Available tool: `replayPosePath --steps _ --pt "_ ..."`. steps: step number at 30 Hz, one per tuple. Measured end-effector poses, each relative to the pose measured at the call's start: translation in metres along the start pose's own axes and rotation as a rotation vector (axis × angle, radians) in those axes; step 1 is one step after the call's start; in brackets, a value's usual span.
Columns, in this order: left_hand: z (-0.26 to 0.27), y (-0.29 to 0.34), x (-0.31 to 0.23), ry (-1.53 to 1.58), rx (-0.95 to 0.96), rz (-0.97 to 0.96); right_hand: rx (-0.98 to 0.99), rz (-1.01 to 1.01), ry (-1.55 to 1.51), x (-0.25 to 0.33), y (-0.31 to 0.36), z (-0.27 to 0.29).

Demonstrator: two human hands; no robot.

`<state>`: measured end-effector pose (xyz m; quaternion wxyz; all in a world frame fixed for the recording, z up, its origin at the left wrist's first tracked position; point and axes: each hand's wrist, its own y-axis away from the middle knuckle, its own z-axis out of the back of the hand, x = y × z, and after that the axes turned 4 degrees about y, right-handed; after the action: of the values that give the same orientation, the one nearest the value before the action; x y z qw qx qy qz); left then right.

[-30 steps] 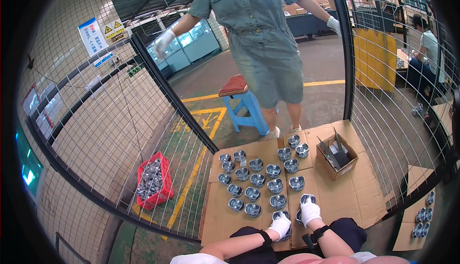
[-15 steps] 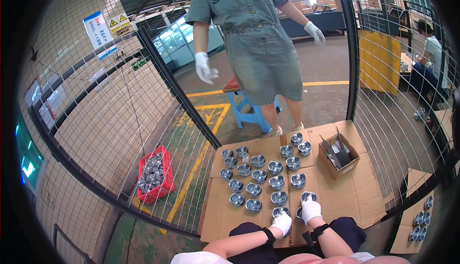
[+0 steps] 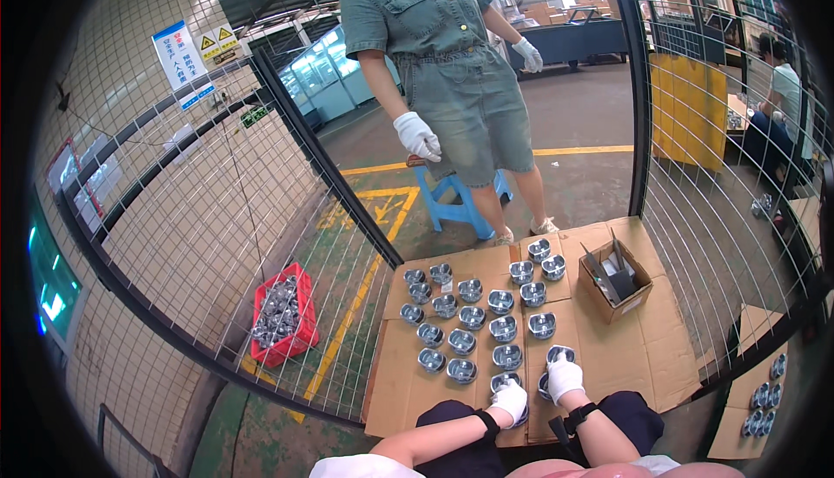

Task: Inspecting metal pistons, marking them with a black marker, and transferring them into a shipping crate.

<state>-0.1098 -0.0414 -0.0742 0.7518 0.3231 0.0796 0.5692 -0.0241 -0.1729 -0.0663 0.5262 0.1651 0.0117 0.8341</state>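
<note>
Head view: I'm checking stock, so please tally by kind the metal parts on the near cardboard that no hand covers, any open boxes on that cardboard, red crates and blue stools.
Uncovered metal parts: 19
Open cardboard box: 1
Red crate: 1
Blue stool: 1
Total: 22

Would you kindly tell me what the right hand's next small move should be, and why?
Probably a slow lift straight up: the right hand reaches onto one metal part, and a second metal part sits close on its left, so a sideways sweep might knock it. Whether the hand grips or only touches, I cannot tell.
</note>
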Motion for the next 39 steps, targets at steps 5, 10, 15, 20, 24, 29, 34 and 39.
replayPosePath --steps 5,10,15,20,24,29,34,39 --pt "0.014 0.014 0.003 0.265 -0.338 -0.021 -0.171 0.111 0.001 -0.027 -0.003 -0.032" --pt "0.082 0.079 0.051 0.562 -0.237 -0.004 -0.037 0.053 -0.133 -0.027 0.025 0.01" --pt "0.152 0.17 0.11 0.756 0.063 -0.052 0.106 0.018 -0.136 -0.017 0.07 0.037" --pt "0.151 0.225 0.122 1.141 0.093 0.068 0.257 -0.044 -0.001 -0.011 0.093 -0.002" --pt "0.139 0.268 0.105 1.427 0.135 0.229 0.255 -0.103 0.039 0.005 0.092 0.01" --pt "0.173 0.321 0.09 1.658 0.121 0.305 0.309 -0.179 0.047 0.026 0.095 0.087" --pt "0.227 0.415 0.098 1.759 0.017 0.399 0.347 -0.024 0.076 0.096 0.143 0.226" --pt "0.238 0.503 0.077 1.696 -0.487 0.468 0.234 0.513 0.09 0.135 0.197 0.319"
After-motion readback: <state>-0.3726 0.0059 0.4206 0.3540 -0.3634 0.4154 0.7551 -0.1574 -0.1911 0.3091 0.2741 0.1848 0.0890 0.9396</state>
